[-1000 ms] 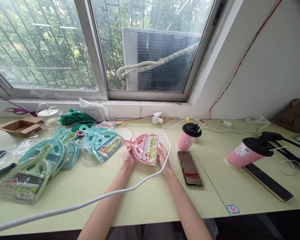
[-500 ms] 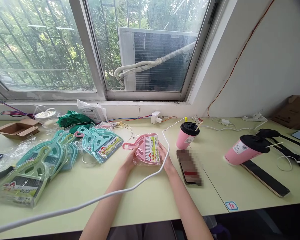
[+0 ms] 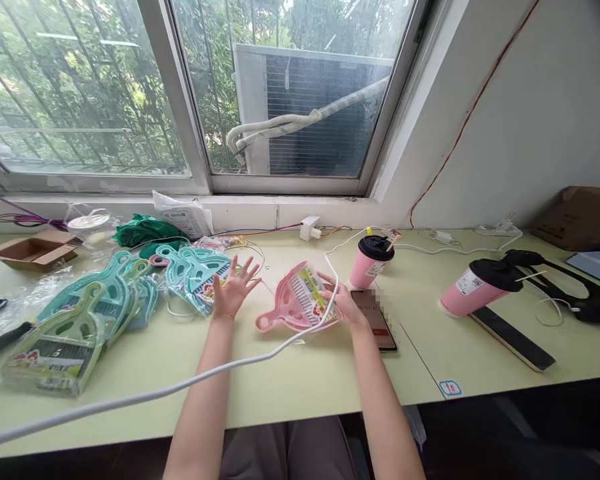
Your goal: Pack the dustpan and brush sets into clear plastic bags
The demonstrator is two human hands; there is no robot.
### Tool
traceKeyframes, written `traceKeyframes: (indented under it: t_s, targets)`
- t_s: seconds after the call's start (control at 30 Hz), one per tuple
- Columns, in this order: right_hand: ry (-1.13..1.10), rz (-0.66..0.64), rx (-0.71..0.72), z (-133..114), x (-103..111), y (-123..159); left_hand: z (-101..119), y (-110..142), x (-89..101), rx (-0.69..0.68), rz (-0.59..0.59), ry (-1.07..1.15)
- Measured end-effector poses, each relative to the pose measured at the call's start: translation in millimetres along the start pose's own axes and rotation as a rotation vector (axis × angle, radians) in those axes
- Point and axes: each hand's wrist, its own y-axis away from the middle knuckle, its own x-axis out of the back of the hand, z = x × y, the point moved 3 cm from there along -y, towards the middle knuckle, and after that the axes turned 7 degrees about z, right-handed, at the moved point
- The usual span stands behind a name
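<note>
A pink dustpan and brush set (image 3: 291, 301) in clear wrap is tilted above the middle of the table, its handle pointing left. My right hand (image 3: 344, 301) grips its right end, by the printed label. To the left, my left hand (image 3: 234, 293) is raised with fingers spread and holds nothing. Behind that hand lie teal dustpan sets (image 3: 187, 275), partly covered by it. Farther left, a pile of wrapped sets has a green dustpan set (image 3: 55, 353) in front and a teal dustpan (image 3: 110, 283) behind.
A white cable (image 3: 180, 385) crosses the view in front of my arms. Right of my hand are a phone (image 3: 384, 337), a pink cup (image 3: 364, 268) and another pink cup (image 3: 473, 293). A cardboard tray (image 3: 33, 252) and green bag (image 3: 147, 232) sit back left.
My left hand has let go of the pink set and moved left, its fingers opening out. The set has turned in my right hand, its handle swinging downward.
</note>
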Motion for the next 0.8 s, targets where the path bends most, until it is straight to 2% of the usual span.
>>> traceKeyframes:
  t_s: [0.07, 0.13, 0.2, 0.23, 0.27, 0.33, 0.4, 0.47, 0.5, 0.57, 0.7, 0.8]
  targets:
    - [0.117, -0.182, -0.047, -0.8, -9.1, -0.9, -5.7, 1.1, 3.3, 0.15, -0.034, -0.145]
    - [0.242, -0.338, -0.07, 1.3, -22.2, -5.6, -22.6, 2.9, 1.2, 0.336, -0.084, -0.337]
    - [0.373, -0.408, -0.045, 3.5, -36.0, -11.8, -39.4, 4.0, -4.1, 0.439, -0.14, -0.475]
    - [0.431, -0.402, -0.006, 3.8, -42.0, -14.4, -45.5, 4.1, -6.5, 0.461, -0.158, -0.505]
    - [0.474, -0.363, 0.055, 3.1, -46.8, -15.9, -49.5, 4.0, -8.1, 0.467, -0.168, -0.518]
    - [0.505, -0.208, 0.24, -0.2, -51.3, -14.4, -50.5, 2.8, -7.5, 0.442, -0.147, -0.522]
    - [0.475, 0.038, 0.432, -2.4, -47.6, -7.2, -45.0, 0.5, -2.9, 0.373, -0.089, -0.522]
    - [0.405, 0.269, 0.503, 2.0, -38.9, 0.5, -37.7, -2.4, 2.6, 0.286, -0.024, -0.497]
    - [0.356, 0.345, 0.479, 6.8, -34.4, 2.5, -35.0, -3.7, 4.5, 0.25, 0.0, -0.474]
    - [0.23, 0.394, 0.35, 18.8, -28.1, 1.8, -32.7, -5.4, 6.1, 0.201, 0.018, -0.436]
    - [-0.036, 0.235, 0.07, 36.1, -27.1, -6.7, -37.1, -4.4, 1.7, 0.201, 0.007, -0.44]
    - [-0.2, 0.16, -0.036, 39.2, -26.2, -8.4, -41.5, -2.5, -3.3, 0.214, 0.027, -0.43]
